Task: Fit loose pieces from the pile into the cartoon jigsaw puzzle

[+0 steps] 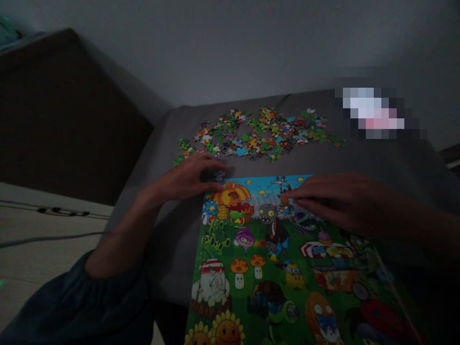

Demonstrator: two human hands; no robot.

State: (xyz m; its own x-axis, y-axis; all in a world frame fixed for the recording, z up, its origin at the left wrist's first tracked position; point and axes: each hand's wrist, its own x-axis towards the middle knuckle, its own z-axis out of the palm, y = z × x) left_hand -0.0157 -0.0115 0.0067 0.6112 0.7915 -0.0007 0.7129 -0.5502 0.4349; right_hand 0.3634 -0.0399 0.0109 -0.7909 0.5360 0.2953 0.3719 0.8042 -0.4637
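Observation:
A colourful cartoon jigsaw puzzle point(244, 275) lies before me, showing a pumpkin, a zombie, mushrooms and sunflowers. At its upper left corner is my left hand point(189, 177), thumb and fingers curved around a small greyish puzzle piece point(219, 176). My right hand point(341, 194) reaches over the upper right of the picture. Its fingers are pinched together, with the tips close to the fence and the brown figure; whatever they hold is hidden. The right forearm covers part of the puzzle's right side, which is very dark.
Loose puzzle pieces point(251, 136) spread across the far part of the grey padded surface point(172, 139). A pale wall point(215, 52) rises behind it. To the left stands a dark panel point(68, 115), with a cable point(53, 238) below. A blurred-out patch point(373, 108) is at the right.

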